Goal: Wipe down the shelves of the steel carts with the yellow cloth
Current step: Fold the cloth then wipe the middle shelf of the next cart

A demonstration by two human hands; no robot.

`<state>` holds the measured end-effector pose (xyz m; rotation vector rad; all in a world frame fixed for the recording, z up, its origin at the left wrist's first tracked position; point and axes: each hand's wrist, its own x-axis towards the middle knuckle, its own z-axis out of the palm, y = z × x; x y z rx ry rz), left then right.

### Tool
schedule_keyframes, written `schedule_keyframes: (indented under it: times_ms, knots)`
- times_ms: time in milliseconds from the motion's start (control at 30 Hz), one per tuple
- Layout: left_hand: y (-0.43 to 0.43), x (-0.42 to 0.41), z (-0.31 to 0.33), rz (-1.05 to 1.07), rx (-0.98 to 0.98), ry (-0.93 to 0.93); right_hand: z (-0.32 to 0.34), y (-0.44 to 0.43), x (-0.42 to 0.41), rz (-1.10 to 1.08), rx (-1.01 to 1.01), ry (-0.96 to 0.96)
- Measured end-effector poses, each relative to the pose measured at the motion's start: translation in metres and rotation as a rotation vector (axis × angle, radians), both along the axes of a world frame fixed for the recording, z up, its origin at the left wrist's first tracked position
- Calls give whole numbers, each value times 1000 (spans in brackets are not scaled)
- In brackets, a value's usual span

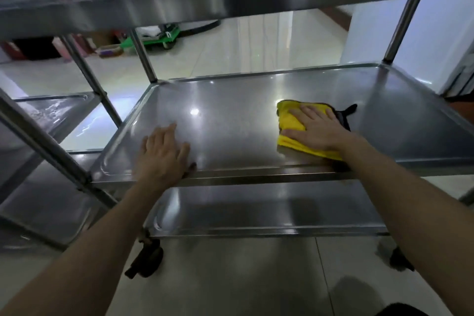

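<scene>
A steel cart fills the view, and I look at its middle shelf [230, 115] from the front. The yellow cloth [289, 120], folded with a dark edge at its right, lies on the right part of that shelf. My right hand [315, 128] presses flat on the cloth with straight, spread fingers. My left hand [164, 154] rests flat on the shelf's front left part, near the front rim, fingers pointing away from me. Above hangs the top shelf [179, 5], and the bottom shelf [256, 213] shows below.
A second steel cart [51, 115] stands close on the left, its shelves level with this one. Black caster wheels [148, 259] sit on the tiled floor. A green trolley [164, 36] and boxes stand far behind. A white wall [423, 41] rises at the right.
</scene>
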<state>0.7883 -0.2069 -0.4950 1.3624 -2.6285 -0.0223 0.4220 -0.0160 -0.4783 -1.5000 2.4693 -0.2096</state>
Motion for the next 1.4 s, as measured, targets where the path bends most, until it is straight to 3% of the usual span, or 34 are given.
schedule_keyframes:
  times_ms: [133,333,567,767,900,967,1033,1133,1400]
  knots:
    - [6,0,-4,-1,-8,155,7,-88,-6,-43,46,22]
    - [6,-1,-12,46,-119,296,11,-208,71,193,50,47]
    - [18,0,2,55,-222,441,10,-116,162,386,-11,-32]
    - [35,20,18,-135,-90,878,7,-56,206,327,-35,-52]
    - [42,84,10,198,-274,1164,11,-52,209,294,-59,-115]
    - [28,116,12,374,-324,1218,11,-52,209,277,-54,-143]
    - [7,139,28,418,-119,1257,12,-54,211,251,-45,-165]
    - [-22,150,61,299,252,1296,12,-69,223,186,-30,-137]
    - [-50,146,49,273,184,1313,-3,-184,321,373,-24,-141]
